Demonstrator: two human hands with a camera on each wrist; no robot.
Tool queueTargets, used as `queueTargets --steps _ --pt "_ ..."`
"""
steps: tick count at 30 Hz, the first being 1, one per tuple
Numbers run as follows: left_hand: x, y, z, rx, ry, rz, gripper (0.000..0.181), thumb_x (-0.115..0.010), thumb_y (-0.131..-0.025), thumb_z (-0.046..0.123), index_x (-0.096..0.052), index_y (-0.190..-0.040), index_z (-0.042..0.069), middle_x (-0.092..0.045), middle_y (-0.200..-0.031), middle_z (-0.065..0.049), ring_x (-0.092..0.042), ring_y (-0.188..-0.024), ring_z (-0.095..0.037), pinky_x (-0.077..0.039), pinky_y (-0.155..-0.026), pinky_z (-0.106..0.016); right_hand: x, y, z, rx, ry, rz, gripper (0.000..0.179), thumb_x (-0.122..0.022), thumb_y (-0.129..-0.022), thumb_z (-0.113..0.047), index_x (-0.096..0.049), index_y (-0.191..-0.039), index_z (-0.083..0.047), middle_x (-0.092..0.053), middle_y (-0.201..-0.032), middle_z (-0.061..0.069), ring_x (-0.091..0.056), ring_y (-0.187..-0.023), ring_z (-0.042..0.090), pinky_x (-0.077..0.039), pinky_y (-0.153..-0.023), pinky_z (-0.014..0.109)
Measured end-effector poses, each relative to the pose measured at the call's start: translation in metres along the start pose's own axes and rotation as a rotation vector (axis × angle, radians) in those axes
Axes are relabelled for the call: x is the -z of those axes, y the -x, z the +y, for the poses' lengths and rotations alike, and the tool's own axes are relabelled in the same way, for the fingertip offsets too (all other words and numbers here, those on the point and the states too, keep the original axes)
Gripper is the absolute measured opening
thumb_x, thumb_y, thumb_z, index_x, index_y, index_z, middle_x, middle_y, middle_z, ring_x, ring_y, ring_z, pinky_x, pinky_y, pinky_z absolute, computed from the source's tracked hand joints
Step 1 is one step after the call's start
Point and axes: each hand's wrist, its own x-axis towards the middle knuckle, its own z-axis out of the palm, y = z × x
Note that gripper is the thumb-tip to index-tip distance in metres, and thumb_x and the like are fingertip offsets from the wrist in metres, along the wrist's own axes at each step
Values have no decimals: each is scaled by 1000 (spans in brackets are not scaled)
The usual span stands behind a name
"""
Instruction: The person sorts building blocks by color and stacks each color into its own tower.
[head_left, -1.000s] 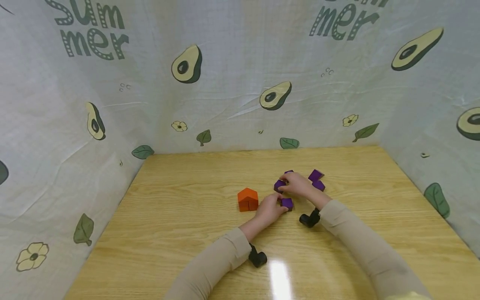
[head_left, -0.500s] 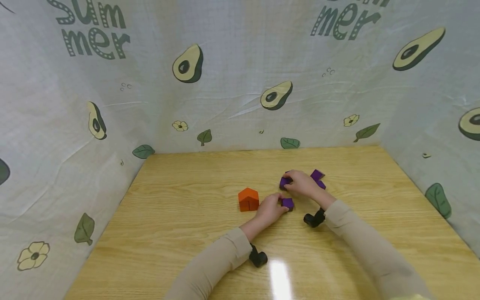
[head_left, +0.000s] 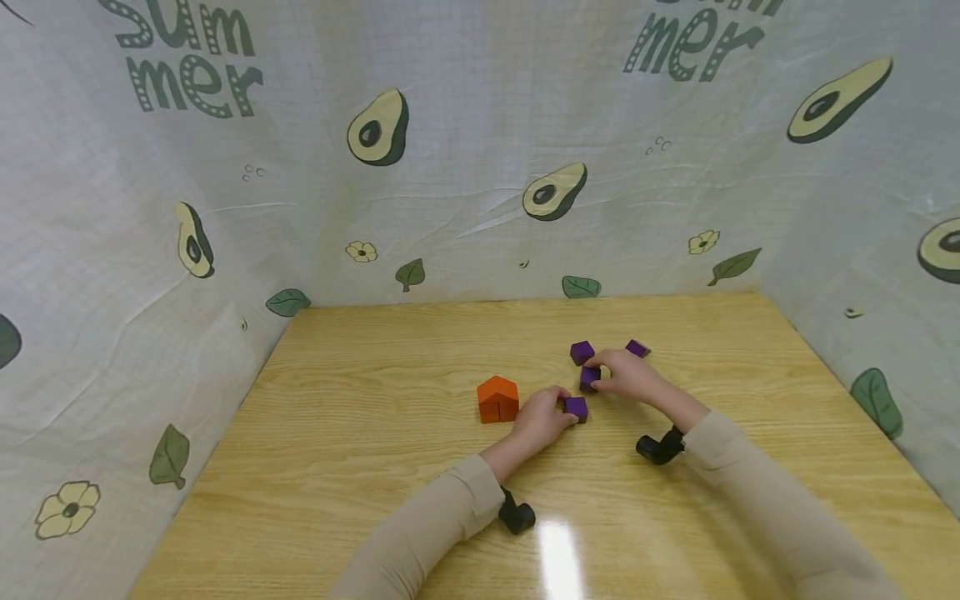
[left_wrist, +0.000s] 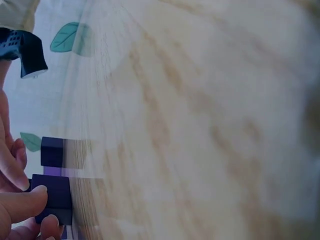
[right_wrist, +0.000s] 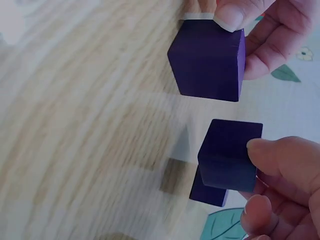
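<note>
In the head view my left hand [head_left: 538, 418] pinches a small purple block [head_left: 576, 408] standing on the table; its thumb lies on the block in the left wrist view. My right hand [head_left: 630, 377] pinches a second purple block [head_left: 589, 379] just behind the first. A gap parts these two blocks in the right wrist view, where the right thumb presses on its block [right_wrist: 231, 155]. A third purple block [head_left: 582, 352] stands behind, and a fourth, wedge-like one [head_left: 638, 348] lies beyond the right hand, partly hidden.
An orange house-shaped group of blocks [head_left: 498, 400] stands left of my left hand. Black wrist cameras [head_left: 517, 515] jut out from both wrists above the wooden table [head_left: 360, 467]. A printed cloth [head_left: 465, 167] hangs behind and along both sides.
My right hand has moved right and slightly toward me with its purple block, uncovering the block behind and covering one on the right. The left hand stays in place.
</note>
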Motion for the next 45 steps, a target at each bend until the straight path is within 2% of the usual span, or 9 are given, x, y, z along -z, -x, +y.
queueTargets --steps 5,13,22,29,41,45 --pt "0 0 0 -2 2 0 32 -69 -82 22 -61 -111 12 -65 -104 -2 -60 -91 -12 -47 -74 -24 1 9 1 45 -16 3 30 -69 -78 -5 -63 -104 8 -64 -101 21 -62 -87 29 -51 -72 37" --pt "0 0 0 -3 1 3 31 -70 -82 23 -62 -110 12 -65 -104 -1 -60 -90 -12 -46 -73 -23 -2 20 5 100 -67 -84 26 -68 -80 -7 -64 -104 3 -64 -102 16 -59 -84 23 -47 -66 28" --pt "-1 -1 -1 -6 -6 7 32 -70 -81 23 -62 -110 12 -64 -102 -1 -59 -91 -13 -46 -74 -24 -5 27 6 136 -90 -113 27 -67 -81 -9 -64 -106 1 -64 -103 15 -44 -63 5 -39 -57 20" --pt "-1 0 -1 -14 -2 12 32 -70 -81 22 -62 -110 12 -64 -102 -1 -59 -92 -13 -46 -75 -24 -10 27 8 161 -94 -101 26 -67 -80 -8 -64 -105 0 -65 -101 12 -41 -58 2 -38 -55 20" --pt "-6 -1 -6 13 96 50 34 -74 -77 21 -64 -107 10 -65 -105 -2 -59 -97 -15 -47 -80 -26 -12 28 12 188 -108 -89 25 -67 -81 -7 -64 -105 0 -64 -103 13 -40 -57 0 -38 -54 19" --pt "-7 0 -7 29 123 57 34 -76 -75 21 -65 -105 8 -66 -101 -2 -60 -93 -15 -47 -78 -26 -12 28 12 196 -123 -97 25 -66 -81 -7 -63 -105 -1 -64 -102 12 -39 -56 0 -37 -53 19"
